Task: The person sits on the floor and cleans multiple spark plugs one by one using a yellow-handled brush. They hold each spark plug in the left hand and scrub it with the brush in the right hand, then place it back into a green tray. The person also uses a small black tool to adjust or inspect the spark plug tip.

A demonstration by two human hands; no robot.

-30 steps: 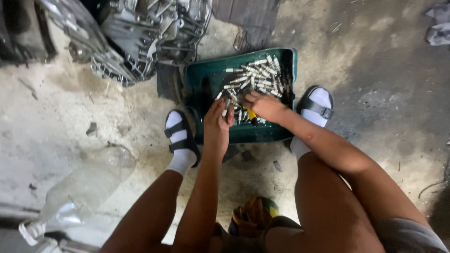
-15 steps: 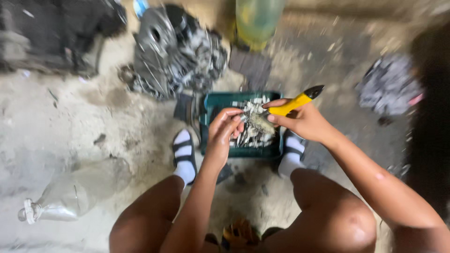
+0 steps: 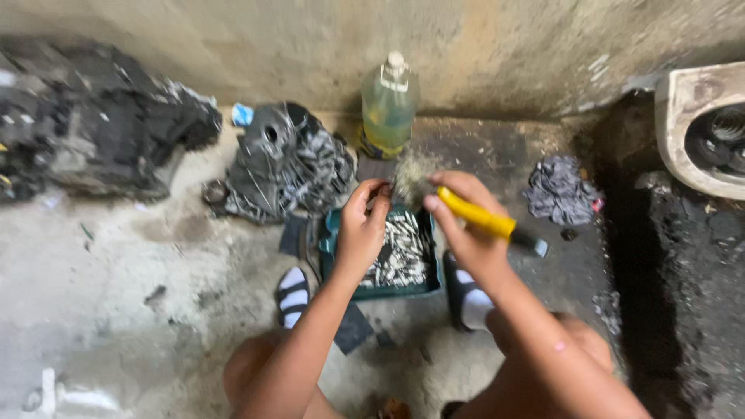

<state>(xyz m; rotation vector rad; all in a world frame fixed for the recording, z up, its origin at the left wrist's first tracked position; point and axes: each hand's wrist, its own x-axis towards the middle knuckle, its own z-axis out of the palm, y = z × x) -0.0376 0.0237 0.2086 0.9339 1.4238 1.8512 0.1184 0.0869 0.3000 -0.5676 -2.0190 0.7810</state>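
Both hands work above the green tray [image 3: 341, 283]: right hand [image 3: 466, 233] grips a yellow-handled brush [image 3: 473, 216], left hand [image 3: 361, 229] pinches a small part against its bristles; many metal parts [image 3: 400, 252] remain heaped in the tray

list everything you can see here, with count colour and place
tray: one, dark green, on the floor between the feet
small metal parts: many, silvery, in the tray
brush: one, yellow handle, dirty bristles, above the tray
bottle: one, clear with yellowish liquid, upright by the wall
engine parts: one pile, grey-black, left of the tray
rag: one, dark, right of the tray
basin: one, whitish, far right
left hand: pinching something small at the bristles
right hand: gripping the brush
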